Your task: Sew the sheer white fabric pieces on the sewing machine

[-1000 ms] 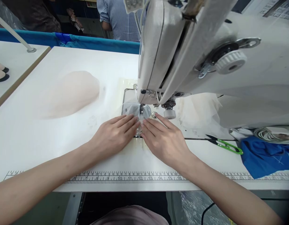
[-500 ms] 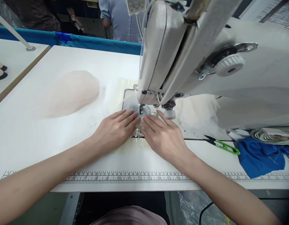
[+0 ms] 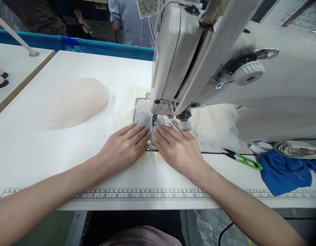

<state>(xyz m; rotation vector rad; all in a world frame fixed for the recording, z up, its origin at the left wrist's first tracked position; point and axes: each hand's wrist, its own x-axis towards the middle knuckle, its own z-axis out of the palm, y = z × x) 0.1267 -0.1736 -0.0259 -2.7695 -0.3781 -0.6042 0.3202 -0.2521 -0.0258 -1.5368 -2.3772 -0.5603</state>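
Note:
My left hand [image 3: 124, 145] lies flat just left of the presser foot [image 3: 154, 119] of a white sewing machine [image 3: 173, 58]. Its fingers are stretched out side by side on the metal plate area. To the right of the foot rests my right hand [image 3: 180, 150], palm down, fingers extended with the index finger lifted a little apart. The fingertips of both hands nearly meet in front of the needle area. Whether thin cloth lies beneath them I cannot tell. A sheer pale pink fabric piece [image 3: 81, 100] is spread on the table to the left.
More pale sheer fabric [image 3: 215, 119] sits under the machine arm. Green-handled thread snips [image 3: 246, 161] and a blue cloth [image 3: 284, 172] lie at the right. A printed ruler [image 3: 153, 195] runs along the table's front edge. Beyond the blue cloth barrier [image 3: 117, 50] stands a person in stripes [image 3: 137, 25].
My left hand has slid slightly back toward me and left, showing more of the metal plate. My right hand stays almost in place.

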